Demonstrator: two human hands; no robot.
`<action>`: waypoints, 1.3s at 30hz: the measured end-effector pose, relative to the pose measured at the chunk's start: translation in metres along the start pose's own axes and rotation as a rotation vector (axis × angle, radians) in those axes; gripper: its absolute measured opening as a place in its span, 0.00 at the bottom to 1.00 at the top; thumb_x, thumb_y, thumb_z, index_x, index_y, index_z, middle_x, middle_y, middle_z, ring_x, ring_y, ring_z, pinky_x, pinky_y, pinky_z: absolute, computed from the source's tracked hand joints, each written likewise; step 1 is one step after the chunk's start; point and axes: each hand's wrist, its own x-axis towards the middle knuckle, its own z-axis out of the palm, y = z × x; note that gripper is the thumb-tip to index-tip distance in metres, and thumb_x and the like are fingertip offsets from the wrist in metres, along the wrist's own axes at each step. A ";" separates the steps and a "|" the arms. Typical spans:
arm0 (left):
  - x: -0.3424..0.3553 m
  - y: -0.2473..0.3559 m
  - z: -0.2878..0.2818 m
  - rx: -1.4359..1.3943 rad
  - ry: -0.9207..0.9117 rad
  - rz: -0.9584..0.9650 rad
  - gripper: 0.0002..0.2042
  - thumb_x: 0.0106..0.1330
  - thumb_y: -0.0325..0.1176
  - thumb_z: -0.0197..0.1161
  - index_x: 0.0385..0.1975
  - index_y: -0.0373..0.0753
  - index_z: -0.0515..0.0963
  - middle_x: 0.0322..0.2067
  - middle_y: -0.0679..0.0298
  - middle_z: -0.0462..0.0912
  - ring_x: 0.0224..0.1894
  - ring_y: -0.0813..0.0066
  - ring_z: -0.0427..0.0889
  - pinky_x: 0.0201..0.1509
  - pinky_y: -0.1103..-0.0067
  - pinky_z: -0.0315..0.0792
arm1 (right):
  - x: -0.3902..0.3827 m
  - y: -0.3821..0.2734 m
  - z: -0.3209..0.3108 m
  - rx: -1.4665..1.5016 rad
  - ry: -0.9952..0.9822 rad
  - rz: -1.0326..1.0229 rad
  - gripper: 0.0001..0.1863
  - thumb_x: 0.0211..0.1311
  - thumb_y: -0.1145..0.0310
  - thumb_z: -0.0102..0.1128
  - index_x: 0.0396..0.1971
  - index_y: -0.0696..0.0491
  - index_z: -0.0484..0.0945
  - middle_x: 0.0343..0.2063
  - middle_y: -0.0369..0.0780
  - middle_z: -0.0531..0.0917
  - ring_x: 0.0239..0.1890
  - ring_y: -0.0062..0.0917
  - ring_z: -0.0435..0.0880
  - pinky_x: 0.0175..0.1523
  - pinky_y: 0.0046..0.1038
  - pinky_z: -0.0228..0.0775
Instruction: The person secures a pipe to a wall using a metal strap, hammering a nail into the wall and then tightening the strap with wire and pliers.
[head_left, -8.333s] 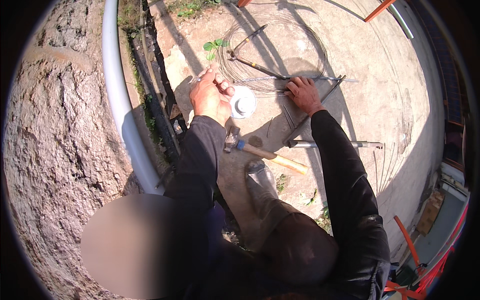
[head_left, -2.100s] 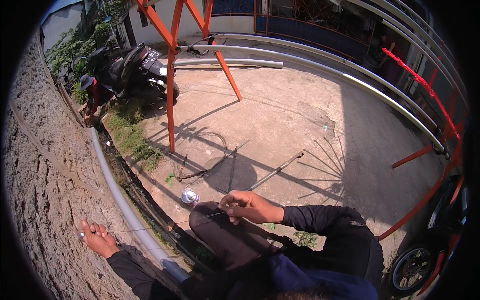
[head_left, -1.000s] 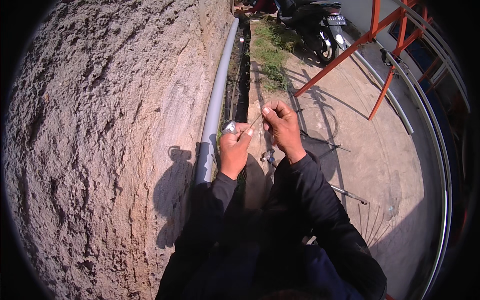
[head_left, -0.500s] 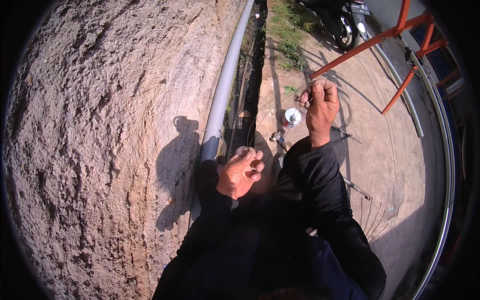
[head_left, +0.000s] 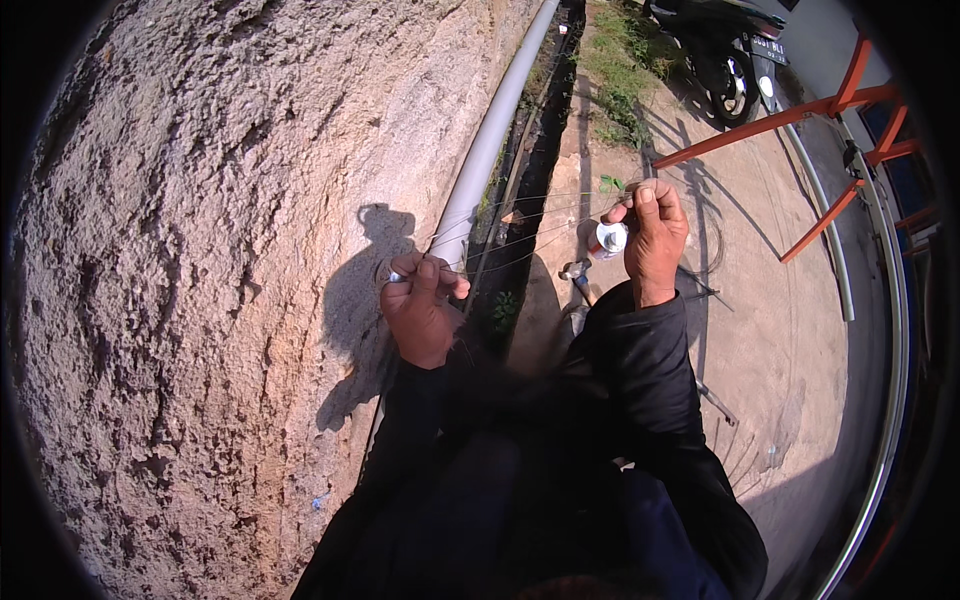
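A thin wire (head_left: 540, 236) stretches in two strands between my hands, in front of the grey pipe (head_left: 490, 150). My left hand (head_left: 420, 312) pinches its left end near the rough wall, thumb pressed to the fingers. At the right, my right hand (head_left: 655, 240) grips the other end between thumb and curled fingers. Just left of the right wrist, on the ground, stands a small can (head_left: 608, 240) with a white top. A hammer (head_left: 577, 272) lies below it, its handle partly hidden by my sleeve.
A rough stone wall (head_left: 220, 250) fills the left side. Beside the pipe runs a dark narrow ditch (head_left: 520, 180). An orange metal frame (head_left: 770, 132) stands at the right, with a parked motorcycle (head_left: 725, 60) behind it. More loose wire (head_left: 718, 255) lies on the concrete.
My left hand has moved left and up, away from my right hand, and its fingers have closed on the wire. The slack wire is now drawn out straighter. The view has shifted slightly.
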 end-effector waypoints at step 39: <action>-0.014 -0.046 -0.003 -0.068 0.195 -0.318 0.06 0.64 0.28 0.61 0.30 0.32 0.74 0.26 0.64 0.80 0.26 0.82 0.76 0.29 0.83 0.70 | -0.093 0.078 0.068 -0.421 -0.564 0.074 0.09 0.61 0.74 0.63 0.39 0.57 0.76 0.30 0.38 0.78 0.33 0.22 0.77 0.41 0.24 0.70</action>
